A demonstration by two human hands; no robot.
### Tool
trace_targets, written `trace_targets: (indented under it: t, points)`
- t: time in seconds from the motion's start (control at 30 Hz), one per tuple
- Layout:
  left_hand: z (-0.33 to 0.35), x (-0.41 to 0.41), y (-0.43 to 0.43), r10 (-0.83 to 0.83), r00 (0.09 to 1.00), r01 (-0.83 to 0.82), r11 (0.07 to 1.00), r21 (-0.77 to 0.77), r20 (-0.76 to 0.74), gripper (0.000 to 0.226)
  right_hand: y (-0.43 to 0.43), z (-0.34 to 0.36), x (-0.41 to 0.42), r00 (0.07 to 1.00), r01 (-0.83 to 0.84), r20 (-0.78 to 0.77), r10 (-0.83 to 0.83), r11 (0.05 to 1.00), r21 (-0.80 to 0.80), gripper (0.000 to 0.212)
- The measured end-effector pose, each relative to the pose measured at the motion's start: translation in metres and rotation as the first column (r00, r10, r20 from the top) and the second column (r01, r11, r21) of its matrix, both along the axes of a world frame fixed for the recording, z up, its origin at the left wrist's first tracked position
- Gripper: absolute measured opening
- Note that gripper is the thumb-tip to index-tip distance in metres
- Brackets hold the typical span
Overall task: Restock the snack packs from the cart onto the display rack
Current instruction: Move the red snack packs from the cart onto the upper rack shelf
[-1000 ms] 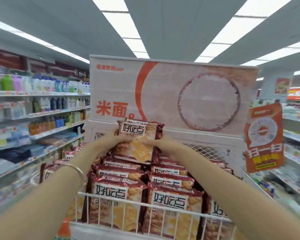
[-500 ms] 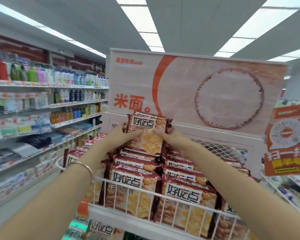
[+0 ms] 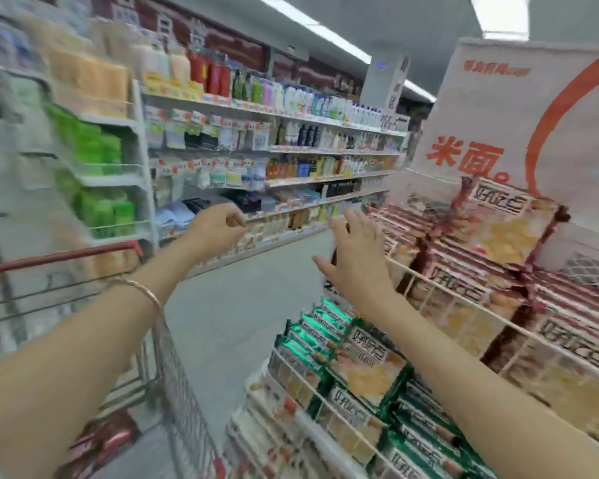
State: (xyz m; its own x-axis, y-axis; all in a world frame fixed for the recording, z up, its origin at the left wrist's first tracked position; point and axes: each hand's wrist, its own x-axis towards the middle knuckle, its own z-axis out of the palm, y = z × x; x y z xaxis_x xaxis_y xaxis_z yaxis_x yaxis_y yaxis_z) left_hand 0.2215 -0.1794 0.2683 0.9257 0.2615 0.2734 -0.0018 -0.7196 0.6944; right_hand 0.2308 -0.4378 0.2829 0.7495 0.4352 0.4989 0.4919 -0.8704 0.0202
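Fingers (image 3: 338, 228) of the right hand (image 3: 355, 261) spread empty, the left hand (image 3: 217, 229) curls loosely on nothing, both just left of the red-brown foil snack packs (image 3: 509, 233) stacked on the white wire display rack (image 3: 429, 283), green packs (image 3: 360, 368) on its lower tier, and a red-handled metal wire cart (image 3: 180, 392) at far left holding blurred red packs (image 3: 101, 440).

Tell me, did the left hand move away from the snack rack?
Yes. The left hand gripped the top red pack on the rack before; now it hangs empty over the aisle, left of the rack, near the cart.
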Motion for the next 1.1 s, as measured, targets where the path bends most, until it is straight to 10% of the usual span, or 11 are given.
trace_targets:
  t: [0.4,0.7,1.1]
  points:
    - [-0.256,-0.209,0.161,0.264,0.755,-0.354,0.935,-0.035,-0.600,0.015,0.197,-0.262,-0.095,0.813,-0.373,-0.540,0.218,0.907,-0.195,0.061]
    - [-0.373,-0.245,0.179,0.236,0.604,-0.461,0.883,-0.092,-0.761,0.016,0.244,-0.372,-0.096,0.704,-0.519,-0.708,0.062,0.724,-0.454,0.059]
    - [-0.521,-0.149,0.253,0.447,0.387,-0.637,0.762,0.116,-0.806,0.018,0.308,-0.490,-0.015,0.413,-0.652,-0.911,0.019,0.704,-0.281,0.053]
